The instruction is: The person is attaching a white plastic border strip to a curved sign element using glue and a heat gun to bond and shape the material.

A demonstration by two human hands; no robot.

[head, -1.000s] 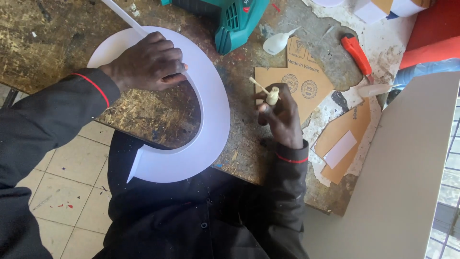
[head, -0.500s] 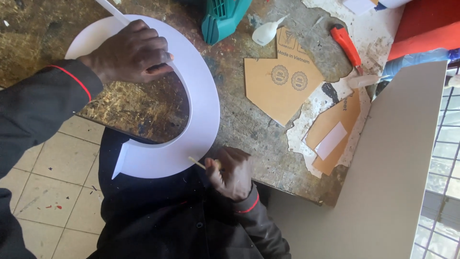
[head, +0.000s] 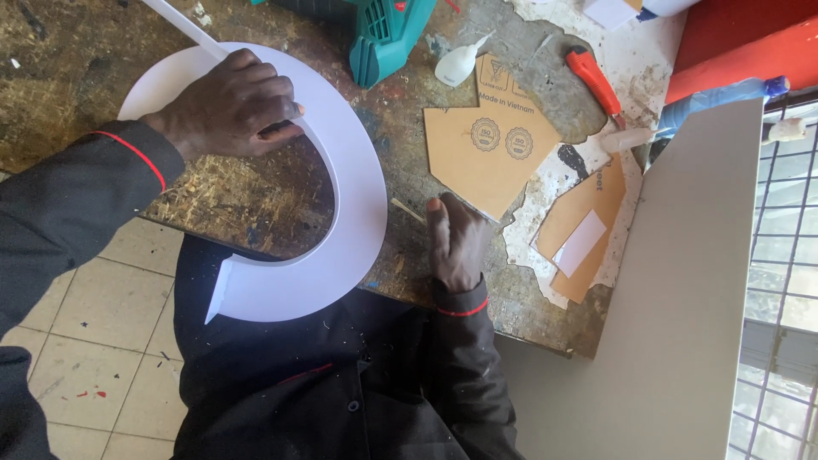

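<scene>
A large white curved piece of board (head: pixel 354 213), shaped like a crescent, lies on the worn wooden workbench (head: pixel 256 192) and hangs over its near edge. My left hand (head: pixel 228 106) presses flat on the upper part of the crescent. Just right of the crescent, my right hand (head: pixel 456 243) rests on the bench top with a thin wooden stick (head: pixel 407 210) pinched in its fingers, the stick's tip pointing toward the crescent's outer edge.
Brown cardboard pieces (head: pixel 486 149) lie beyond my right hand. A teal power tool (head: pixel 383 34), a small white glue bottle (head: pixel 460 61) and a red-handled cutter (head: pixel 595 81) sit at the back. A tall grey board (head: pixel 682 298) leans at the right, beside a wire grille.
My right hand came down from the cardboard to the crescent's lower edge, then moved up onto the bench beside the crescent. The left hand stays pressed on the crescent.
</scene>
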